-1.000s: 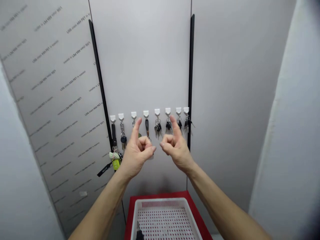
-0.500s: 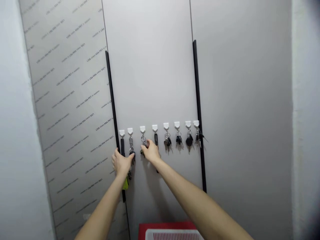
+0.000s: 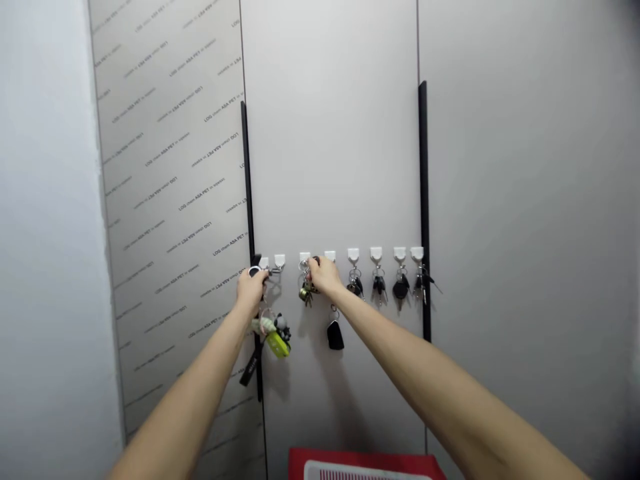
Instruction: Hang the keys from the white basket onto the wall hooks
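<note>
Fingers (image 3: 316, 269) are shut on a key ring (image 3: 255, 271) in the left hand (image 3: 250, 289), a key bunch (image 3: 305, 292) in the right hand (image 3: 326, 276), so both are held dangling

Matt grey panel (image 3: 330, 133); white plastic hooks (image 3: 376, 253); metal key bunches (image 3: 305, 292); glossy black fob (image 3: 335, 335); glossy green tag (image 3: 277, 345); printed film (image 3: 170, 167) at nine o'clock

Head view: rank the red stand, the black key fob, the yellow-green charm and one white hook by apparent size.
1. red stand, though the frame edge cuts it off.
2. black key fob and yellow-green charm: too alike to rank.
3. white hook, smallest.
</note>
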`<action>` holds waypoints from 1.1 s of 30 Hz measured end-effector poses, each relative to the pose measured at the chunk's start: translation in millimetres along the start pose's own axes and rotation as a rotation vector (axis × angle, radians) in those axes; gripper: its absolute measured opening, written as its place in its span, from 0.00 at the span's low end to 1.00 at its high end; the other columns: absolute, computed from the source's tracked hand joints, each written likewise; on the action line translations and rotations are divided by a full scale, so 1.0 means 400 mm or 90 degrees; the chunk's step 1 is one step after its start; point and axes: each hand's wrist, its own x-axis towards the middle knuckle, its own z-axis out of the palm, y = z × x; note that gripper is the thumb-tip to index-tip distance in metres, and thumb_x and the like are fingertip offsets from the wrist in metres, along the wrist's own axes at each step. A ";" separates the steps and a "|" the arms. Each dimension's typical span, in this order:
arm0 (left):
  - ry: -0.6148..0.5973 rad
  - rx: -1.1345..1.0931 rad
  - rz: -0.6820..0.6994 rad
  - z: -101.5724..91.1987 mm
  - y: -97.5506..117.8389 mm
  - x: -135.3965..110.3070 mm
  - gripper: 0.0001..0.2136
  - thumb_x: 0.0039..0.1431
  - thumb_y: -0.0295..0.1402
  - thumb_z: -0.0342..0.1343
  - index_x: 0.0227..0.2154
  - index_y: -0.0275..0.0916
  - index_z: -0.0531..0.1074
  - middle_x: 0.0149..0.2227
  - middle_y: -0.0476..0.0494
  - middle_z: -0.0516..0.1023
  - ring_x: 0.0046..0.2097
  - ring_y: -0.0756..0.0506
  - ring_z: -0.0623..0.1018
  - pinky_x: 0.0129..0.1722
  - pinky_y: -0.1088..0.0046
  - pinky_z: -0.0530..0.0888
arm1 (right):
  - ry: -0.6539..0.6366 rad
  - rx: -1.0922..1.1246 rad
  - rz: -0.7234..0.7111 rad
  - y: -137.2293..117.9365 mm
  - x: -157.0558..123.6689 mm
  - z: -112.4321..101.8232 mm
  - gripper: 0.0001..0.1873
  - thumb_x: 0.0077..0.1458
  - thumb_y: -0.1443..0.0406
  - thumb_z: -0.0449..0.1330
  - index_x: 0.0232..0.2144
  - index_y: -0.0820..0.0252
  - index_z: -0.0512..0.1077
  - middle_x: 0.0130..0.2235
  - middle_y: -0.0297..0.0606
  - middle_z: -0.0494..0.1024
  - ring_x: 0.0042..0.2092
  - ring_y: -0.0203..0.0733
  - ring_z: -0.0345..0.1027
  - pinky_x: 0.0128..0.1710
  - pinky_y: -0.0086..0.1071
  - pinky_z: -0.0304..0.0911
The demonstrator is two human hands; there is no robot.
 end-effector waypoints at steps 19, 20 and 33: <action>-0.165 0.085 -0.018 0.051 0.098 0.042 0.05 0.36 0.29 0.49 0.19 0.33 0.63 0.10 0.54 0.58 0.11 0.57 0.55 0.11 0.80 0.51 | -0.091 -0.048 0.013 0.002 0.032 -0.028 0.12 0.43 0.63 0.44 0.25 0.63 0.65 0.17 0.34 0.66 0.18 0.29 0.56 0.17 0.22 0.49; -0.173 0.106 -0.015 0.059 0.098 0.045 0.05 0.36 0.30 0.50 0.19 0.33 0.63 0.09 0.54 0.58 0.10 0.56 0.55 0.11 0.80 0.51 | -0.085 -0.060 0.006 -0.013 0.045 -0.028 0.12 0.43 0.63 0.44 0.25 0.63 0.65 0.17 0.34 0.66 0.18 0.29 0.56 0.17 0.22 0.49; -0.127 0.079 0.026 -0.012 0.103 0.078 0.07 0.35 0.30 0.52 0.20 0.33 0.64 0.11 0.54 0.61 0.12 0.57 0.57 0.12 0.82 0.52 | -0.246 -0.012 -0.053 -0.019 -0.056 -0.091 0.10 0.42 0.62 0.46 0.21 0.64 0.62 0.13 0.28 0.58 0.12 0.25 0.47 0.12 0.21 0.44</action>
